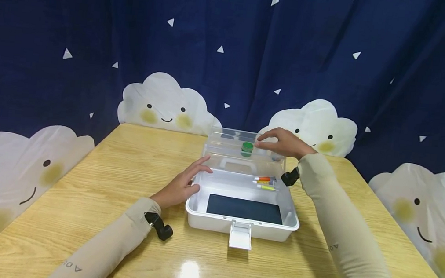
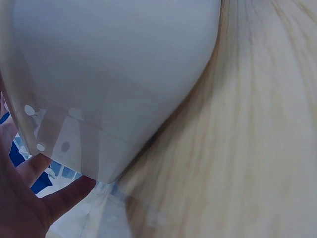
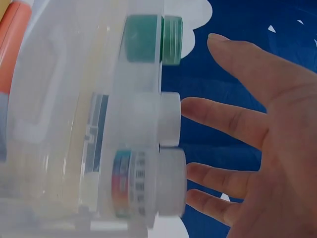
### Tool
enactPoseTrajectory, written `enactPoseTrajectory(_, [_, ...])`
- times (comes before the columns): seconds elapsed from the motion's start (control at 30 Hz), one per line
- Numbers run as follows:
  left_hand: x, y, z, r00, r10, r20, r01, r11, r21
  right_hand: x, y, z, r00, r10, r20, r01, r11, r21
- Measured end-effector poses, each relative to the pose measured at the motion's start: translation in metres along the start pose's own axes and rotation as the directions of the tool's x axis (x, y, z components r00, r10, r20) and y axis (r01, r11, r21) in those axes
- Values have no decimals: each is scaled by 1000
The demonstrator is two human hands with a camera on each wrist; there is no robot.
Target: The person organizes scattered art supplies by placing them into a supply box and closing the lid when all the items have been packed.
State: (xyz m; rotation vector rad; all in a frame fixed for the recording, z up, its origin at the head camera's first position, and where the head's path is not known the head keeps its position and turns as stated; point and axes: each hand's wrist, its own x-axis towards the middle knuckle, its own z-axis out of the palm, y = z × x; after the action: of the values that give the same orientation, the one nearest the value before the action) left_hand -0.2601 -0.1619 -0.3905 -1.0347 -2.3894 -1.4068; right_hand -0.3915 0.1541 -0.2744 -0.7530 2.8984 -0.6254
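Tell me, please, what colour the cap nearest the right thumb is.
Green; the cap shows best in the right wrist view.

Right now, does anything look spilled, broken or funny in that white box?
No, nothing stands out. The white box sits flat on the table, the little tubes lie close together inside, and the green-capped jar and two white-capped containers stand upright in a row. I see no spill or crack.

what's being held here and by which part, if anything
Nothing appears held: the right hand has open fingers by the white lids; the left hand just touches the white storage box along its left rim.
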Motion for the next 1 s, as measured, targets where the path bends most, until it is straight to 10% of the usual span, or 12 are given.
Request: enactPoseTrajectory(1.0, [1, 0, 1, 1000, -8, -1, 8, 1000, 14, -44, 60, -16, 998, 25, -65, -23, 999, 43])
